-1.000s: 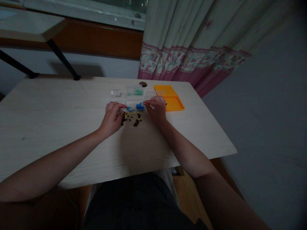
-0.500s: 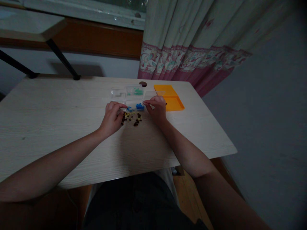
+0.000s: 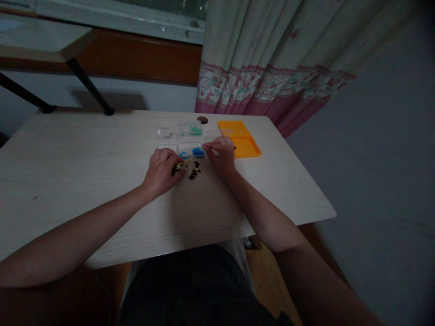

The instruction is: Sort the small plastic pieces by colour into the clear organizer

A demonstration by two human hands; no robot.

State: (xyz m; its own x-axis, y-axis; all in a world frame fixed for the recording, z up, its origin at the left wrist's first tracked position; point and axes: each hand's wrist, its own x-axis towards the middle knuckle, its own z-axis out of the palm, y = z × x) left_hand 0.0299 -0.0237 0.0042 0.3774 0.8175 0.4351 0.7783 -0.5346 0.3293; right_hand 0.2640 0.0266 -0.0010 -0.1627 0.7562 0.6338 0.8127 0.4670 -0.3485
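Note:
My left hand [image 3: 163,169] rests at the left side of a loose pile of tiny dark and pale yellow pieces [image 3: 195,170]. Its thumb and forefinger are spread apart around some of them, and I see nothing gripped. My right hand [image 3: 221,151] is pinched, fingertips by the edge of a clear plastic compartment box [image 3: 178,139]; whatever is between them is too small to make out. Blue pieces [image 3: 198,152] lie at the box's near side, and green pieces [image 3: 195,130] sit in a back compartment.
An open orange case [image 3: 247,146] lies just right of my right hand, with a small dark piece near its left edge. Behind the box is a round hole [image 3: 202,120] in the tabletop. A raised shelf [image 3: 44,38] on black legs stands at back left; a curtain [image 3: 234,81] hangs behind.
My left hand has shifted right and slightly toward me, from the box's near edge onto the dark and yellow pieces. The right hand stays pinched in nearly the same place.

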